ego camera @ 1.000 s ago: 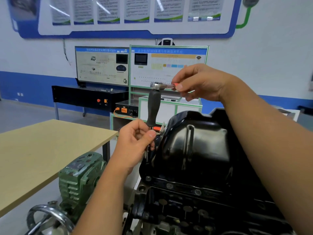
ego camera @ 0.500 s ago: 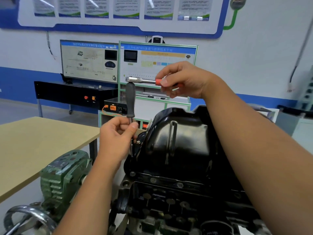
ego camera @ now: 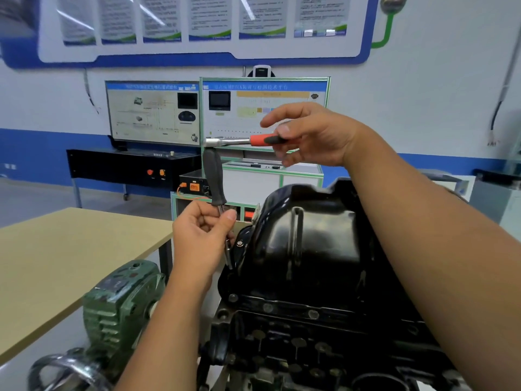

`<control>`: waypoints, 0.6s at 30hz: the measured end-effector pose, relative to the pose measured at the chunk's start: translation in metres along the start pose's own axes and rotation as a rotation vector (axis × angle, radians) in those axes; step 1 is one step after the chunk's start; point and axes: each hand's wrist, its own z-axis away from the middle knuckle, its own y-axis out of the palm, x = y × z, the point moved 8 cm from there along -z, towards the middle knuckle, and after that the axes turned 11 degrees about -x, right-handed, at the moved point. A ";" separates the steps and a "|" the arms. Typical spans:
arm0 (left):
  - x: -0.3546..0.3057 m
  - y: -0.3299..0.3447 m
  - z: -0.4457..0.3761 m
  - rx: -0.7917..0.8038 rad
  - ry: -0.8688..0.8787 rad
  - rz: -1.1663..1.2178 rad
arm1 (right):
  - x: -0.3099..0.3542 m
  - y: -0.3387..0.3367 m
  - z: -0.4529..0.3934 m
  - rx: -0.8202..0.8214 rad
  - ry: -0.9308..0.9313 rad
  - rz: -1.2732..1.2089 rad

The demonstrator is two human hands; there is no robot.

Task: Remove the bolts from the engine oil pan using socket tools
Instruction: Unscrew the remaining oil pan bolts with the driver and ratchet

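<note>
A black oil pan (ego camera: 307, 244) is shown seated on the engine block (ego camera: 310, 342), with bolts (ego camera: 313, 314) visible along its front flange. An upright driver extension with a dark grip (ego camera: 214, 179) is set at the pan's far left corner, its lower shaft pinched between the thumb and curled fingers (ego camera: 231, 215) of the left hand (ego camera: 201, 238). A ratchet handle (ego camera: 242, 141) is coupled to the top of the grip and lies level, its red-and-black end held lightly by the thumb and fingertips of the right hand (ego camera: 307, 136), the index finger being extended above it. Compared with the view one second earlier, the ratchet handle is now seen nearly side-on and at fuller length, which suggests a swing in progress. The corner bolt is therefore judged to be under loosening; the socket itself is hidden behind the left hand. A green gearbox (ego camera: 121, 300) and a wooden worktop (ego camera: 56, 258) are seen at left.
</note>
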 end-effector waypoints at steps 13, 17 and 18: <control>-0.004 0.013 0.008 0.078 0.039 -0.048 | -0.007 0.005 0.000 0.046 0.044 0.089; -0.010 0.020 0.014 0.107 0.077 -0.081 | -0.010 -0.012 -0.005 -0.132 0.018 0.228; -0.010 0.021 0.015 0.131 0.066 -0.071 | -0.010 -0.016 -0.005 -0.181 0.005 0.246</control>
